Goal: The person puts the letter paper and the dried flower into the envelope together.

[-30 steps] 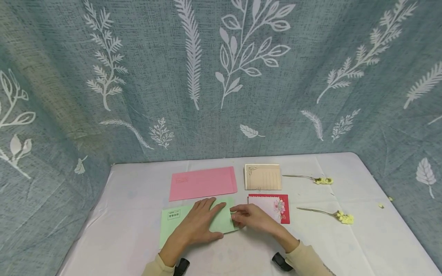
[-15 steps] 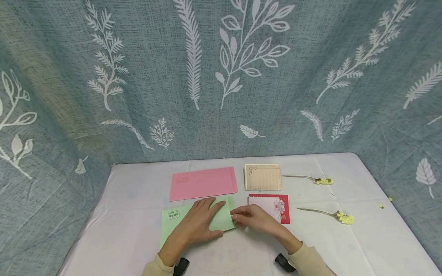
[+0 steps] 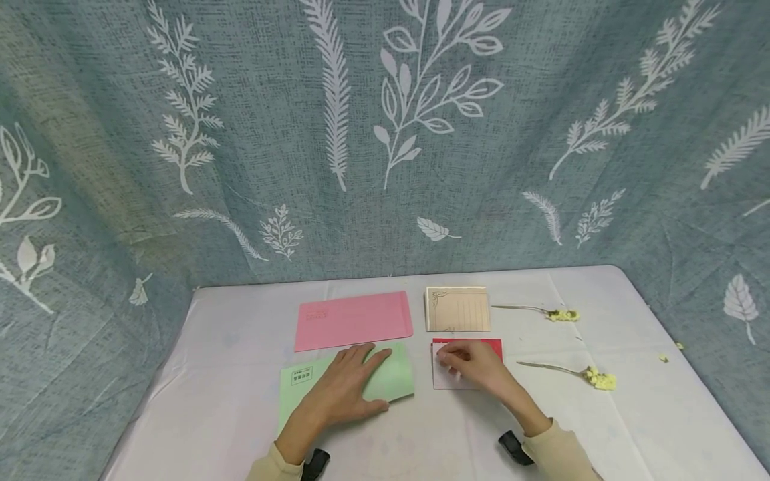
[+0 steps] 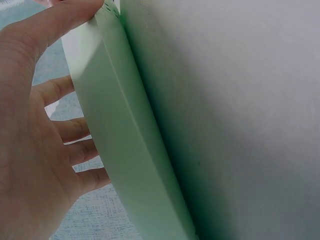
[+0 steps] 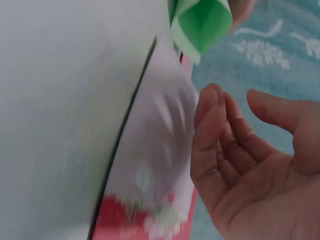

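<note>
My left hand (image 3: 339,387) lies across a light green envelope (image 3: 392,381), gripping it between the thumb at its near long edge and the spread fingers over the top. In the right wrist view the envelope's mouth (image 5: 202,25) bulges open. My right hand (image 3: 481,367) hovers over a white card with a flower print (image 3: 445,384), which lies on a red card (image 3: 496,345). Its fingers are loosely bent and the thumb stands apart, with nothing between them. In the right wrist view the fingertips are right beside the white card's edge. The hand hides the flower print in the head view.
A pink envelope (image 3: 353,321) lies behind the green one. To its right sits a stack of beige lined cards (image 3: 460,309). Two stems with yellow flowers (image 3: 563,314) lie at the right, and small yellow bits (image 3: 664,359) near the right edge. A patterned blue-green cloth (image 3: 361,227) hangs behind.
My right hand has let go of the green envelope's right end and moved right, over the white and red cards. The left hand stays in place on the envelope.
</note>
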`<state>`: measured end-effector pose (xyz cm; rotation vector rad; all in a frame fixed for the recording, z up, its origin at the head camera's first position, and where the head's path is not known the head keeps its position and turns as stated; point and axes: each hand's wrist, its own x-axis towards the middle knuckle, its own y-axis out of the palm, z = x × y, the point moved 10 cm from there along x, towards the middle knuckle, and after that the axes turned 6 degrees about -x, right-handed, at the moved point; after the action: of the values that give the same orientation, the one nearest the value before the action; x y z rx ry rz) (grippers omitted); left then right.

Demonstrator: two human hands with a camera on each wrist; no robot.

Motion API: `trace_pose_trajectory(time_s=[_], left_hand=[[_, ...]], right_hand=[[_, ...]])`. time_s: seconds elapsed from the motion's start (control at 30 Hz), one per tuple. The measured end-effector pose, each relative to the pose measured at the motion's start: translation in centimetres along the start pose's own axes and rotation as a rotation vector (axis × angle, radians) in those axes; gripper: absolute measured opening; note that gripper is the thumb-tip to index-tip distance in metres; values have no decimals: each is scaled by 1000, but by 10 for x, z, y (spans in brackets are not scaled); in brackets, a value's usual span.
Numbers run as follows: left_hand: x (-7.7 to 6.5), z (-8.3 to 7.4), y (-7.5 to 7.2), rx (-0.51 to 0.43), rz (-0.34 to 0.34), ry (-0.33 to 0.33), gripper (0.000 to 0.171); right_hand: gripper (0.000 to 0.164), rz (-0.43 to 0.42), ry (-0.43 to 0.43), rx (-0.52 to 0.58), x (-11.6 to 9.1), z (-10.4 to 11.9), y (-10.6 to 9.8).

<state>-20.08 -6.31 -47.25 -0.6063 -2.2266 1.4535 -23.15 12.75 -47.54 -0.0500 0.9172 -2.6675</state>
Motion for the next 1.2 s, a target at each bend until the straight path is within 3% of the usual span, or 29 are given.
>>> trace_pose_trajectory(time_s=[0.6,1.07,1.2], left_hand=[[1,-1,1,3,7,6,81],[0,0,-2,-22,-18,4,82],[0,2,1,-31,-6,-9,82]], right_hand=[[23,-149,195,-114,-22,-62,-57],[29,-161,272,-207,-30,-83,-69],[24,-144,288,-208,-32,-86,-67]])
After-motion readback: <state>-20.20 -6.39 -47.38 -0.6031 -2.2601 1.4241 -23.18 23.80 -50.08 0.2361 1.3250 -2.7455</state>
